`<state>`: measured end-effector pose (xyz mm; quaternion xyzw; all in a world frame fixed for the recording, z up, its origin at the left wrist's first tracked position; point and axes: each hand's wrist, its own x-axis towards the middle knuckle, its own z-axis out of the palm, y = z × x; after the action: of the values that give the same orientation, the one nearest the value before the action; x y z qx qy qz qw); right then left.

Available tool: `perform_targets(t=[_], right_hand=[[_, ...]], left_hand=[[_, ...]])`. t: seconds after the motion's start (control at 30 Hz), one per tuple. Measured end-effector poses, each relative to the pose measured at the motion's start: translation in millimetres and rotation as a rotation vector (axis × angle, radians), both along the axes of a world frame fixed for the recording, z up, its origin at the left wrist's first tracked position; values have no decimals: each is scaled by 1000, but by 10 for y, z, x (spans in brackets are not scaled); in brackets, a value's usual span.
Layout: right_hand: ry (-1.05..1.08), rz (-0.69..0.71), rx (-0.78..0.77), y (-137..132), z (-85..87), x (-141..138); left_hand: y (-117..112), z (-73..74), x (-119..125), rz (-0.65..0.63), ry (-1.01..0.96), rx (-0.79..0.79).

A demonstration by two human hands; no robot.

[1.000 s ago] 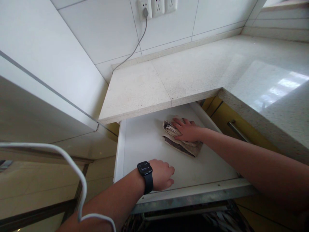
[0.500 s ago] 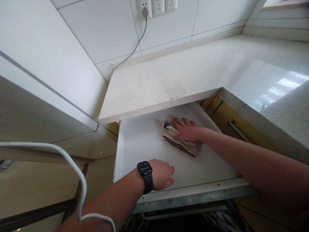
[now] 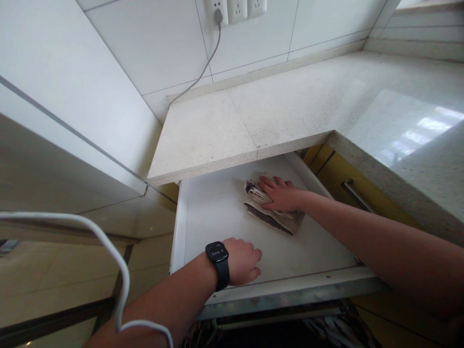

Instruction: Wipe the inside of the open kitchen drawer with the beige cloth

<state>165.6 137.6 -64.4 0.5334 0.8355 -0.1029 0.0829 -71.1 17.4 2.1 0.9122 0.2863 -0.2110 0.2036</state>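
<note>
A white drawer [image 3: 203, 212] is pulled out below a speckled countertop [image 3: 253, 121]. In it lies a folded beige and brown cloth [image 3: 270, 217]. My right hand [image 3: 282, 195] rests flat on the cloth, fingers stretched out toward the left. My left hand [image 3: 241, 261], with a black watch [image 3: 217, 253] on the wrist, rests near the drawer's front edge with its fingers curled under; whether anything is in them is hidden.
A grey cord [image 3: 203, 72] runs from a wall socket [image 3: 217, 9] down behind the countertop. A white cable [image 3: 108, 251] loops close to the camera at the left. A yellow cabinet front with a metal handle [image 3: 357, 195] stands at the right.
</note>
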Motion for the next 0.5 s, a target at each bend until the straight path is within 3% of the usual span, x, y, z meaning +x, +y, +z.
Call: perform_targets(t=[0.5], right_hand=[[-6,7,10,-11,2,-11]], left_hand=[[-9,21,7,-5,13,1]])
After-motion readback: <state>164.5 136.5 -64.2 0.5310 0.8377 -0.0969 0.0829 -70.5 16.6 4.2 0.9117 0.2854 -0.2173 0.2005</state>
